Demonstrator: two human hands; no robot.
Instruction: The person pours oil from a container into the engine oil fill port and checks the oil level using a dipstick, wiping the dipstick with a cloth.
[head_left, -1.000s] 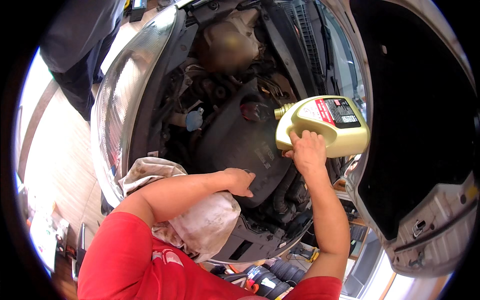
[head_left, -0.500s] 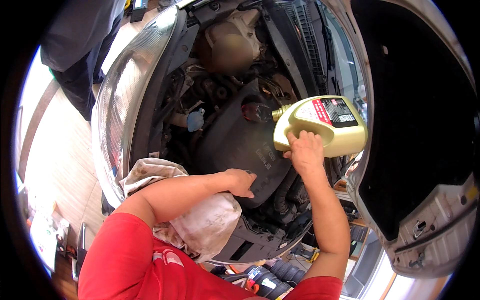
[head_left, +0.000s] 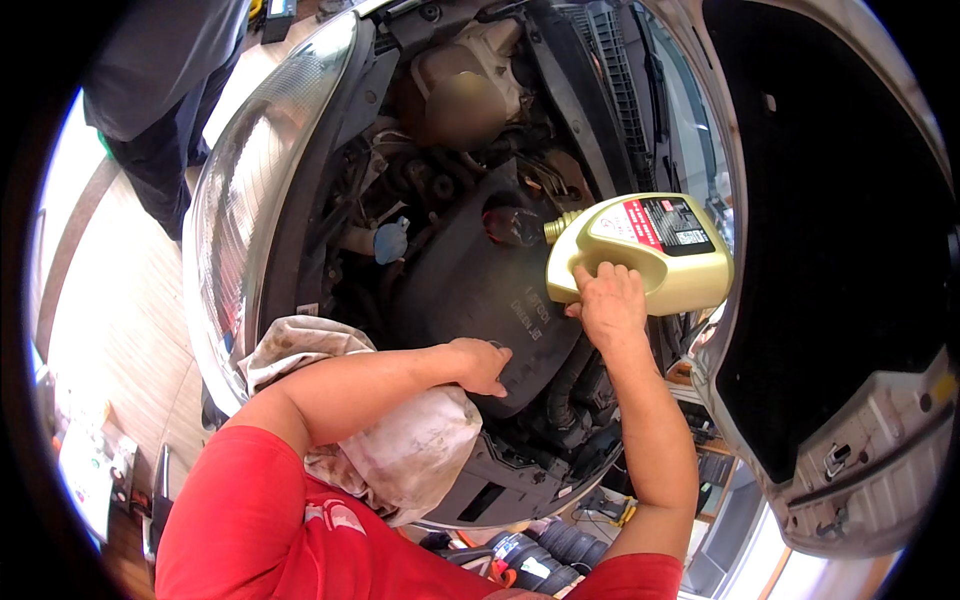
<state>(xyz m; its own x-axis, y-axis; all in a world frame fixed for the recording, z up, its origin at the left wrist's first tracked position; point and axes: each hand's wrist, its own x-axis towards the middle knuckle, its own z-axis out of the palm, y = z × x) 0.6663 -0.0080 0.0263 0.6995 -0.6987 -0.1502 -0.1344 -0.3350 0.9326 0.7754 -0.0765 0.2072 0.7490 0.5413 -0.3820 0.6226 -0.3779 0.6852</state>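
My right hand is closed round the handle of a gold motor oil jug. The jug lies tipped over on its side, its ribbed neck pointing left at a translucent dark-red funnel. This funnel sits at the far part of the black plastic engine cover. Whether oil is flowing cannot be made out. My left hand rests on the near part of the cover, index finger and thumb apart, holding nothing that I can see; its other fingers are partly hidden.
A stained whitish cloth drapes the near edge of the engine bay under my left arm. Left of the cover is a blue cap. The raised hood stands at right, the headlight at left. A person in dark trousers stands far left.
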